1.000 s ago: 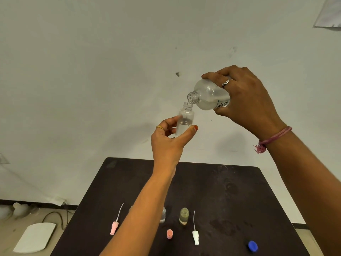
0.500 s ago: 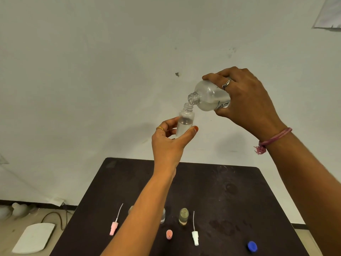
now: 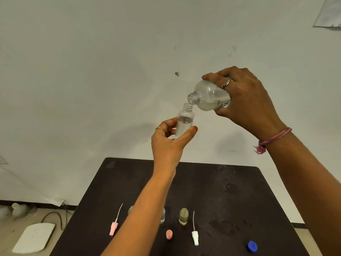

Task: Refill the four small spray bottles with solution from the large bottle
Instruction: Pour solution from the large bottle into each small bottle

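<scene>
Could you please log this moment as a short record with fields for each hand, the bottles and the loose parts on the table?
left hand: holds small spray bottle upright, partly filled
right hand: grips large bottle, tilted, mouth over the small one's neck
table: dark; olive bottle standing
spray heads: pink spray head, white spray head, lying flat
caps: blue cap, pink cap

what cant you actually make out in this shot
- Head view: two small bottles on the table, one left of and one right of the left forearm, which hides most of each; fill levels unreadable.
- Large bottle: rear half and label covered by the right hand.
- Small bottle: base wrapped by the left hand.
- Any pouring stream: too thin to see.
</scene>
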### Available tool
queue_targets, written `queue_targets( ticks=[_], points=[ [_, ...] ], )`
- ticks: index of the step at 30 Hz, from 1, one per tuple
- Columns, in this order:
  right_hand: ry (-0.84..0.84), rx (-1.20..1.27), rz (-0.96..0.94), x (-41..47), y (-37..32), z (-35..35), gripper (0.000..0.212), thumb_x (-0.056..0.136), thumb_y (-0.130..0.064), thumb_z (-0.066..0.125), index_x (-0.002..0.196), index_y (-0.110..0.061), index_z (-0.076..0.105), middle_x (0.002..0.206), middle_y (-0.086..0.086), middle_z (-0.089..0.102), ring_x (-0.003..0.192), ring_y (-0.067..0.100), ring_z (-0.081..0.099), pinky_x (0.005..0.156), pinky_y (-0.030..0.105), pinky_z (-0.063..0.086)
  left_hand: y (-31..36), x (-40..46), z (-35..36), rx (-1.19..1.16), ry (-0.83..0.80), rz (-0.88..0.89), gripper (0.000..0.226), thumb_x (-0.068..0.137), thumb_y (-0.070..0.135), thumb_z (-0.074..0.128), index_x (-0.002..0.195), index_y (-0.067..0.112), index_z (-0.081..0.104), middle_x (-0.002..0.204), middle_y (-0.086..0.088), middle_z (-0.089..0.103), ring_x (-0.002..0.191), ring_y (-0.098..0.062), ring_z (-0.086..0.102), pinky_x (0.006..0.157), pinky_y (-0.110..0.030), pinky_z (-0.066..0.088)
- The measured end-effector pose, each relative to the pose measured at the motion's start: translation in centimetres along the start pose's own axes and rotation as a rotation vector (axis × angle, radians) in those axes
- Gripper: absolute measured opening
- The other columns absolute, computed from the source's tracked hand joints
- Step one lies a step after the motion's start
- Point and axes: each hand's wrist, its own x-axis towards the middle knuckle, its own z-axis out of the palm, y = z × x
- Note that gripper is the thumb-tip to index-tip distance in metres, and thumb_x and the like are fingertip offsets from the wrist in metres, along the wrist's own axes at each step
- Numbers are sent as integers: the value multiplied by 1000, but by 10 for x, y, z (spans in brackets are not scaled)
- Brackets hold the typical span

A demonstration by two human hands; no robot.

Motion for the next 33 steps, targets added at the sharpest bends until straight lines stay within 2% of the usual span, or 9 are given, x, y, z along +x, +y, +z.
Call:
queue_targets(
  ticks=[33],
  points=[
    [-10,1,3,1,0,4,72,63,-9,81,129,-21,56,114,12,60,100,34,55,82,44,46,-3,2,1,5,2,-3,46,70,27,84,110,25,62,106,7,65,95,-7,61,60,-2,44]
  ],
)
